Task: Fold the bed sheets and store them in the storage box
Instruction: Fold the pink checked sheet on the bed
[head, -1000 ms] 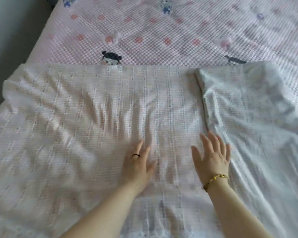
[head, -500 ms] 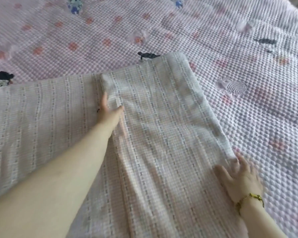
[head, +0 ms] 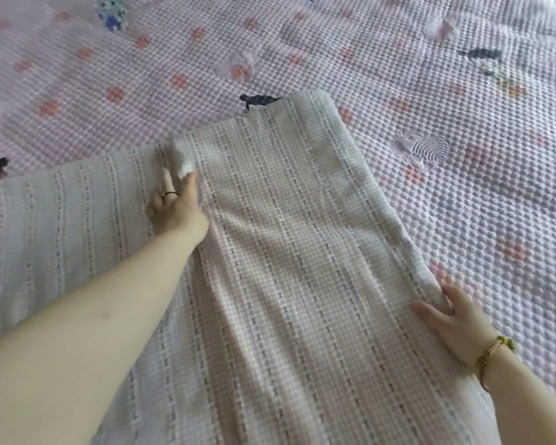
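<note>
1. Since 0.5 s ago: left hand (head: 177, 205) has shifted slightly left and now has cloth between thumb and finger.
2. Left hand, centre left: pinches the upper corner of the flap.
3. Sheet (head: 286, 252), centre frame: lies on the bedspread (head: 463, 194), right part folded over.
4. Right hand (head: 453, 322), lower right: grips the sheet's right edge, thumb on top.

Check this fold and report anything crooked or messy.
On the sheet, the folded flap isn't flat: its far-left corner bunches up at the left hand, and its right edge runs wavy down to the right hand.
</note>
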A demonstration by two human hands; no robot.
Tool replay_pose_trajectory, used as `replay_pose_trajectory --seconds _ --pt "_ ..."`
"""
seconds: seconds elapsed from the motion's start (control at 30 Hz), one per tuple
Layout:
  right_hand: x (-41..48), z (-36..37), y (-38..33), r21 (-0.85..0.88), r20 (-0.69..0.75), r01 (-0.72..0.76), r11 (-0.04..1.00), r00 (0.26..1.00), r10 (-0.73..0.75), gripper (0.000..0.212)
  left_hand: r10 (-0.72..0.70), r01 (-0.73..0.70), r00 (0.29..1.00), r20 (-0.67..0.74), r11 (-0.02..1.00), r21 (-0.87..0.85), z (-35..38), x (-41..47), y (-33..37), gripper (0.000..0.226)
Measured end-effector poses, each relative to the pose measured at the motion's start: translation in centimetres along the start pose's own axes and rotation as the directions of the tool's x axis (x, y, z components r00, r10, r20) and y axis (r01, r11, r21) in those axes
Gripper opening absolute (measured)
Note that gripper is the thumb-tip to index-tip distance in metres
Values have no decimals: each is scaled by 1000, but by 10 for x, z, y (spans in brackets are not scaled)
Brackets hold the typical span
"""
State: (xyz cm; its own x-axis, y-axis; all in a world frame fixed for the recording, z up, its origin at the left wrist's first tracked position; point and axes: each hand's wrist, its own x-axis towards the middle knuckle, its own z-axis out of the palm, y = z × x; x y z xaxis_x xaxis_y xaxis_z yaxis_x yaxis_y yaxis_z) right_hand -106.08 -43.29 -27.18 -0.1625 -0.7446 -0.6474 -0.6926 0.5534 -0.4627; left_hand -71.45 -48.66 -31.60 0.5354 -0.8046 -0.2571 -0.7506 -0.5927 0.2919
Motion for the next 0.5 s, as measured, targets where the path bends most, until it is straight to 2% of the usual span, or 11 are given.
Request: replay_pose_trajectory --seconds 0.07,0.1,0.13,0.17,0.23,0.3,0.37,0.43,0.5 --pt "-12 -3 -12 4 14 85 996 996 -85 44 89 -96 993 -73 990 -106 -5 -19 16 50" --pt "-23 -3 -21 -6 14 140 990 990 -140 30 157 -161 987 -35 962 -221 -9 -29 30 46" --pt "-33 1 -29 -24 22 199 980 980 -198 17 223 -193 973 50 919 -343 -13 -38 47 47" --pt "-43 7 -37 -54 36 267 962 963 -266 14 279 -183 948 156 874 -451 -19 -48 67 52" --pt "-63 25 -55 -100 106 374 922 925 -364 30 341 -100 878 334 815 -570 -31 -62 101 71" --pt "-79 43 -69 -127 169 424 897 900 -401 47 376 -98 831 409 824 -558 -39 -71 125 85" --pt "-95 59 -79 -131 206 459 879 880 -428 53 400 -179 811 427 865 -469 -42 -76 131 85" --pt "-110 72 -84 -146 237 511 847 850 -471 56 407 -227 821 401 876 -425 -44 -78 119 80" --pt "-122 83 -90 -155 278 541 827 827 -489 57 407 -226 843 351 862 -455 -49 -77 95 78"
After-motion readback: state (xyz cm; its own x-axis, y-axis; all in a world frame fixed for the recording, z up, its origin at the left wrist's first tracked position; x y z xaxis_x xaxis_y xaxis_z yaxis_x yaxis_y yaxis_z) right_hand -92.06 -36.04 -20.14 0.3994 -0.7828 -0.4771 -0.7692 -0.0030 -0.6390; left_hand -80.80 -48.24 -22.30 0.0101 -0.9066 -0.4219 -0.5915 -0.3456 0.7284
